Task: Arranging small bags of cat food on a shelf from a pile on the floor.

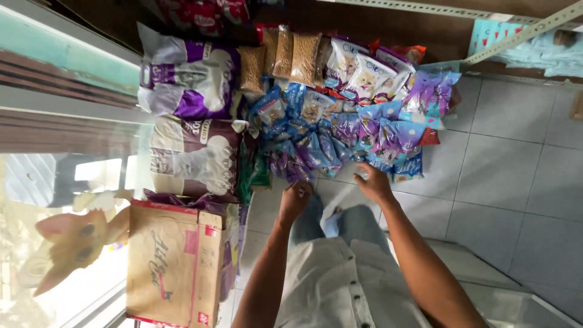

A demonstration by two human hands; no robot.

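Pale grey floor tiles (516, 152) carry a heap of pet-food pouches pushed up against a dark wooden shelf base at twelve o'clock. Blue and purple pouches (340, 136) lie in the middle of that heap, overlapping one another, and both hands reach for its near edge. Left hand (296, 197) is curled into a loose fist, knuckles up, right at the lower rim of the pouches; whether it grips one cannot be told. Right hand (373, 182) is spread flat with fingers open, its fingertips touching a blue pouch at the bottom of the pile, holding nothing. Behind the pouches, toward twelve o'clock, stand clear bags of brown kibble (285, 58) and white pouches (364, 76) with a cat picture. At ten o'clock lies a large purple and white sack (188, 76), and just below it a brown and white sack (194, 155). At eight o'clock sits a cardboard box (173, 261), touching the brown sack. Farther left, glass shows a cat sticker (73, 240). Grey trouser knees and a pale shirt (334, 285) fill six o'clock.
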